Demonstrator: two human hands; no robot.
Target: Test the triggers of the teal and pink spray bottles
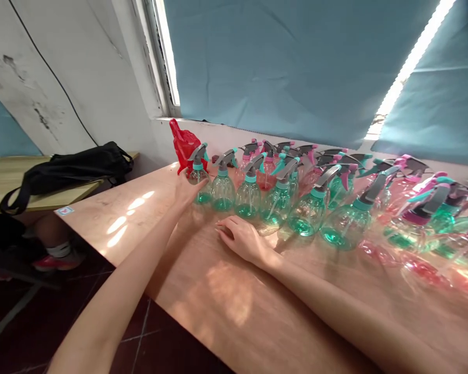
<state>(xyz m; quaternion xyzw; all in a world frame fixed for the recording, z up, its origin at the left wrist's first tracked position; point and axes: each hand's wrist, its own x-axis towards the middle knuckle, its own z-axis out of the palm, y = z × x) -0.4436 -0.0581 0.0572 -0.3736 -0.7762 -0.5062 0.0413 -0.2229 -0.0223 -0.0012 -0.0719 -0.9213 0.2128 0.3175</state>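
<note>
My left hand (186,188) is wrapped round the body of the leftmost spray bottle (203,197), a clear green one with a grey and teal trigger head. That bottle stands upright at the far left end of a front row. My right hand (242,238) lies palm down on the table with its fingers loosely stretched out, holding nothing. Just behind it stand a second green spray bottle (223,195) and a third green spray bottle (248,200). Further right in the row come a larger-looking green bottle (307,212) and another green bottle (347,224).
Behind the front row, several pink spray bottles (268,174) and green ones crowd the wooden table (203,275). A red plastic bag (184,145) sits at the back left corner. Beyond it, a black bag (81,166) lies on another table. A person's leg (56,241) shows below.
</note>
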